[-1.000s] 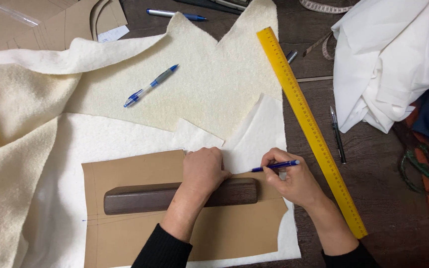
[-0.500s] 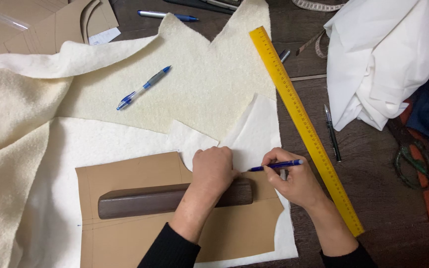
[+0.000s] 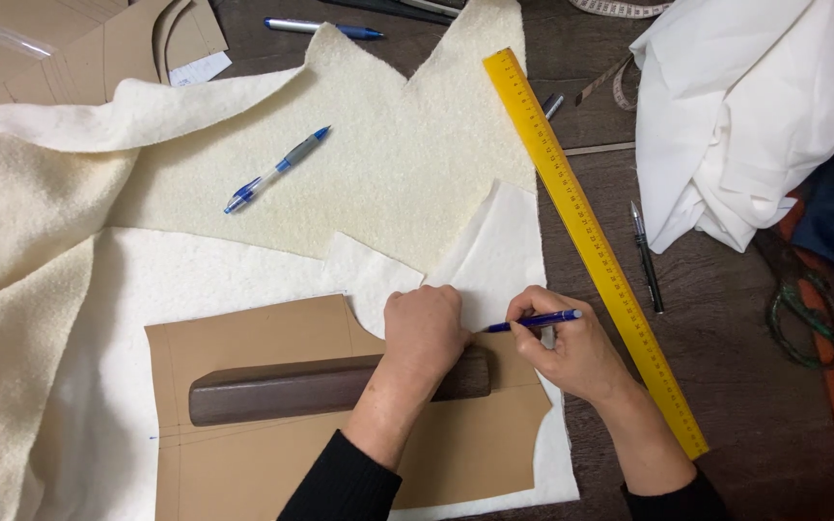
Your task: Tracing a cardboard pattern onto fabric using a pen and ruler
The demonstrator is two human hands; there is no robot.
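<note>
Tracing along the top edge of the brown card pattern (image 3: pixel 272 463), flat on white fabric (image 3: pixel 195 270) on the surface. Left hand (image 3: pixel 424 328), fingers curled, pressing down on the pattern and the end of the dark bar weight (image 3: pixel 291 391). Right hand (image 3: pixel 571 352), grip closed on the blue pen (image 3: pixel 531 320), tip at the pattern edge just right of the left hand. Best done with firm downward pressure close to the pen tip, pen held steep against the card edge, short steady strokes. Yellow ruler (image 3: pixel 591 241) lying just beside, untouched; spare pen (image 3: pixel 277 169) well apart on the fleece (image 3: pixel 388 145).
</note>
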